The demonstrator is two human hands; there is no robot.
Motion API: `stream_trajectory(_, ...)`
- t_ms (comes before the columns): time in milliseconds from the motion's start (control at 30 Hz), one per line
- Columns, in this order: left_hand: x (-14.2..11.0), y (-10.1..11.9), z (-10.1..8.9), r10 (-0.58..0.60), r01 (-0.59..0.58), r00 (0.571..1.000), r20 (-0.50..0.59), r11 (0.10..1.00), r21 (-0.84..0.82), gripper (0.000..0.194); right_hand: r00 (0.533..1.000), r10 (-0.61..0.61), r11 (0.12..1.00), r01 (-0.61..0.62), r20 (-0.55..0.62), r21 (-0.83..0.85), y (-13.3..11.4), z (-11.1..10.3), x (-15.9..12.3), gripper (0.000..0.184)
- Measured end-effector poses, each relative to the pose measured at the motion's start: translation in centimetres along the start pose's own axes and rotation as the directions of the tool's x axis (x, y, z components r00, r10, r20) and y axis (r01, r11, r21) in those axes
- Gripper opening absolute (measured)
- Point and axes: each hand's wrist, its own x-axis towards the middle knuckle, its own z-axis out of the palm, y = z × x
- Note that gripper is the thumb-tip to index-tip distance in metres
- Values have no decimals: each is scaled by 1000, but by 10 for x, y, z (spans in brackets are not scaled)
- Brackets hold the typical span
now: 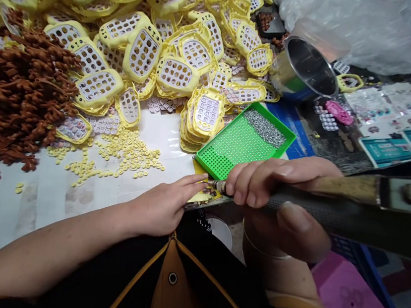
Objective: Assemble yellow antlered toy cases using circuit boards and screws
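Nearest, the right hand (283, 193) wraps firmly around a dark, driver-like tool (363, 213), thumb beneath and fingers over its barrel. The left hand (162, 203) reaches in from the other side, fingers extended over a yellow piece (200, 198) at the table's near edge; whether it pinches that piece or only steadies it cannot be told, since the fingers hide the contact. The tool's metal tip lies right beside the left fingertips, so a skid off smooth plastic could nick them. The piece sits so close to the edge that a sideways push might tip it off, and a knock against the nearby green tray (227, 144) could scatter the screws (264, 127).

The tool's barrel looks finely ribbed and matte. The tray is shallow, its glossy plastic floor perforated in neat rows, the screws a glinting drift at its far end. Beside it stands a stack of yellow shells (208, 113), rounded and rimmed; to the left lie small round yellow buttons (130, 152) and a tangled, knobbly mound of brown pieces (23, 81). Beyond are a polished metal bowl (310, 62) and crumpled, translucent plastic sheeting (378, 30).
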Motion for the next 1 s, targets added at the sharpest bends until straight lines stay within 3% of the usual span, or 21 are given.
stream_trajectory(67, 2, -2, -1, -46, 41, 999, -24, 982, -182, 57, 999, -11, 999, 9, -51, -45, -4, 0, -2, 19)
stream_trajectory(133, 5, -6, 0, -184, 168, 983, 8, 877, -451, 39, 994, -13, 996, 4, -104, -89, -8, 0, -6, 19)
stream_trajectory(200, 9, -10, 4, -336, 294, 938, 88, 636, -713, 32, 995, -7, 994, -3, -98, -106, -9, 0, -9, 20)
stream_trajectory(267, 12, -13, 10, -425, 329, 893, 146, 399, -856, 35, 999, -14, 996, 10, -47, -83, -6, 1, -11, 20)
stream_trajectory(333, 15, -15, 16, -457, 323, 873, 167, 288, -901, 37, 1000, -24, 998, 23, -8, -54, 1, 2, -12, 22)
stream_trajectory(767, 17, -14, 15, -473, 330, 864, 172, 275, -903, 32, 1000, -6, 997, 7, 12, -70, 32, 9, -12, 25)
stream_trajectory(1000, 19, -15, 15, -472, 335, 864, 177, 275, -901, 36, 995, 102, 990, -99, 25, -105, 31, 7, -19, 24)
